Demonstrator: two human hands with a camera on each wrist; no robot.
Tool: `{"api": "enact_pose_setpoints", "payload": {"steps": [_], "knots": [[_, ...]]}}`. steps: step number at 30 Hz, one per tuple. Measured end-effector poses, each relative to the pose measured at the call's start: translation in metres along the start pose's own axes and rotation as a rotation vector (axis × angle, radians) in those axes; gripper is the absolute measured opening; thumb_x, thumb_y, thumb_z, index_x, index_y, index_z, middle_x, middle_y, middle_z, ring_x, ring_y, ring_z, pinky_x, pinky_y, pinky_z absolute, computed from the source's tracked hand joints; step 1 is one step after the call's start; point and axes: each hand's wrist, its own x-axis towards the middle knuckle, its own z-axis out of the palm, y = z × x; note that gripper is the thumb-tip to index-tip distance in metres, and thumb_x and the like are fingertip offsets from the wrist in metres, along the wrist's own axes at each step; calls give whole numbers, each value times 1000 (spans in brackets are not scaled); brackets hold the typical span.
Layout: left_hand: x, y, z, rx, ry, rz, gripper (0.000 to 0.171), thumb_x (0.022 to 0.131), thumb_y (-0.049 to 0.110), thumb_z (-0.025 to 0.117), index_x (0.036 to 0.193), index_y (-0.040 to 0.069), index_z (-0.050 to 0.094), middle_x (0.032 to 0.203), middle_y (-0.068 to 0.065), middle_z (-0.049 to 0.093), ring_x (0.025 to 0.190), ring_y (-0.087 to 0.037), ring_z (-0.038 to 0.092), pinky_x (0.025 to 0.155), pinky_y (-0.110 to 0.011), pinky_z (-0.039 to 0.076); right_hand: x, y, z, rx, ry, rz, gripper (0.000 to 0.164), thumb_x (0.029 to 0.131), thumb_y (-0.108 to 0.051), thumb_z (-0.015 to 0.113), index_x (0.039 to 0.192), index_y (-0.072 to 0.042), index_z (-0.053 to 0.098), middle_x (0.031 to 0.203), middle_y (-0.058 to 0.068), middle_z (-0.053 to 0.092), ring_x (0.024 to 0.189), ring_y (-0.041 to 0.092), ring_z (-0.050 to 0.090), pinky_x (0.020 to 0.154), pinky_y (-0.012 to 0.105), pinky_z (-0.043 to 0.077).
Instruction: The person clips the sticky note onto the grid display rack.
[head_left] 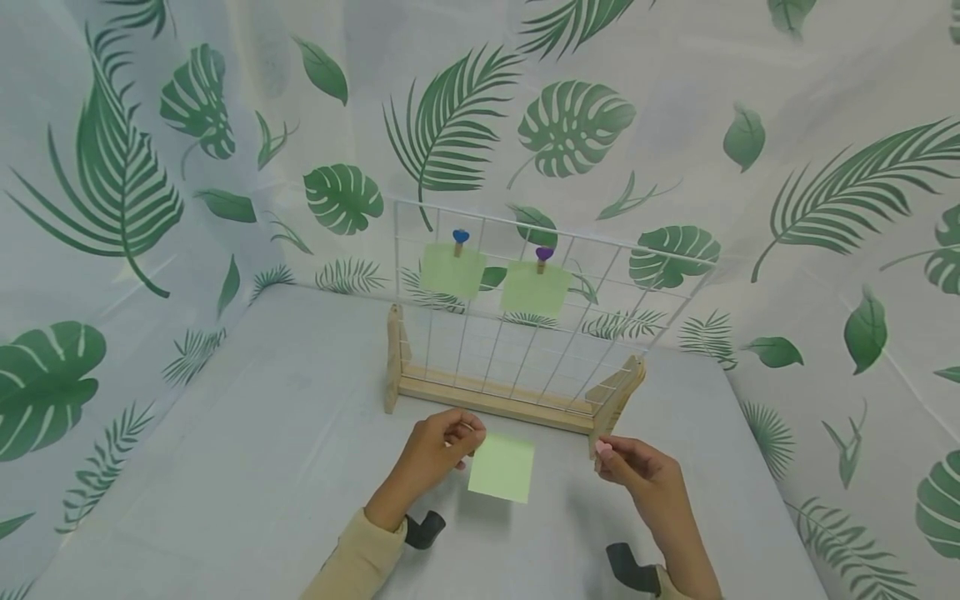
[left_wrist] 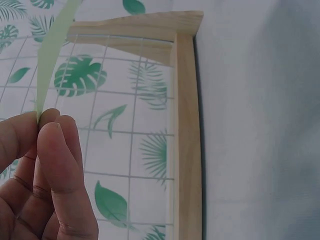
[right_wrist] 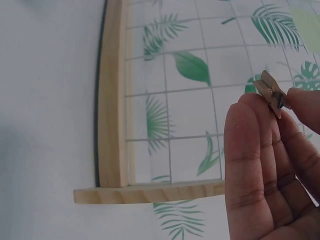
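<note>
My left hand (head_left: pixel 442 442) pinches a pale green paper note (head_left: pixel 502 468) by its upper left corner, above the table in front of the grid. Seen edge-on in the left wrist view, the note (left_wrist: pixel 50 55) rises from between thumb and fingers. My right hand (head_left: pixel 648 471) pinches a small wooden clothespin (right_wrist: pixel 270 92), whose pink top shows in the head view. On the white wire grid (head_left: pixel 480 333), a blue heart clothespin (head_left: pixel 461 237) and a purple heart clothespin (head_left: pixel 543 254) each hold a green note, side by side in the upper part.
A wooden stand (head_left: pixel 495 402) with two end feet carries the grid upright on the white table (head_left: pixel 300 400). Leaf-printed sheeting (head_left: pixel 465 83) rises behind and on both sides. Dark mounts (head_left: pixel 425 530) sit at both wrists.
</note>
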Motion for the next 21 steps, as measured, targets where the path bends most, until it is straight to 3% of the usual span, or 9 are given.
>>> {"api": "enact_pose_setpoints", "payload": {"steps": [7,11,17,21], "knots": [[3,5,0,19,10,10,13,107,16,72,110,4,74,88,1,71,81,-17,68,65,-29,63,0,-4,-1,-24,5,-27,29,104,-7,74,124,13,71,107,19,77,86,7,74,78,22,63],[5,8,0,25,17,20,12,106,15,72,108,4,75,88,1,71,84,-29,70,65,-25,61,1,-6,-2,-44,23,-50,27,104,-9,74,122,12,72,105,12,78,87,8,75,77,23,63],[7,12,1,36,12,15,13,108,16,70,108,4,75,89,2,71,83,-23,70,65,-24,60,1,-8,-4,-59,47,-87,26,104,-10,74,121,9,73,100,0,78,86,8,75,77,23,63],[8,12,2,33,7,24,14,109,19,69,110,5,75,91,0,74,85,-29,73,65,-25,61,1,-11,-6,-80,67,-119,25,104,-10,75,119,10,74,100,-3,77,86,6,74,76,23,63]]}}
